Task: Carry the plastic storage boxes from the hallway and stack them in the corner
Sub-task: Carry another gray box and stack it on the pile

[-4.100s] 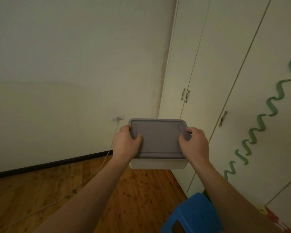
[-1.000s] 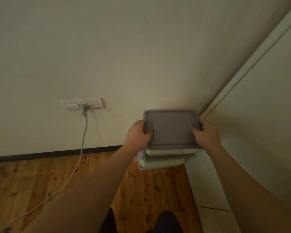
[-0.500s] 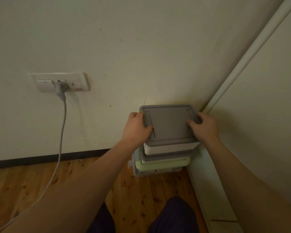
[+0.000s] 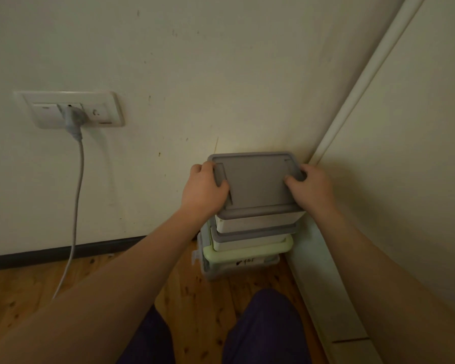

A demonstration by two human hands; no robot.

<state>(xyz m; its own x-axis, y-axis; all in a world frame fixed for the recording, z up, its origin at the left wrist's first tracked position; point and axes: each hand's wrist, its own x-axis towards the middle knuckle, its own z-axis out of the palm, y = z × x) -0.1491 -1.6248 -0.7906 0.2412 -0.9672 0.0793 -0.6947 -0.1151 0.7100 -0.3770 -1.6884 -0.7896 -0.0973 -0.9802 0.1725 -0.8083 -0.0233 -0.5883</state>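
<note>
Corner: wood floor (image 4: 24,287), cream wall (image 4: 221,74)
Box (image 4: 255,185): grey flat lid, white body, atop stack (image 4: 244,248)
Left hand (image 4: 204,190): gripping lid edge
Right hand (image 4: 311,189): same, opposite edge

A matt grey plastic lid (image 4: 255,179) tops a smooth white plastic storage box (image 4: 258,222). Below sits a pale green plastic lid (image 4: 250,252) with a slight sheen. The knotty orange-brown wooden floor (image 4: 195,292) looks satin. The cream painted wall (image 4: 195,74) is matt and speckled.

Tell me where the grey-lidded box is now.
Head view, centre-right: the grey-lidded box tops the stack in the corner, between both hands.
</note>
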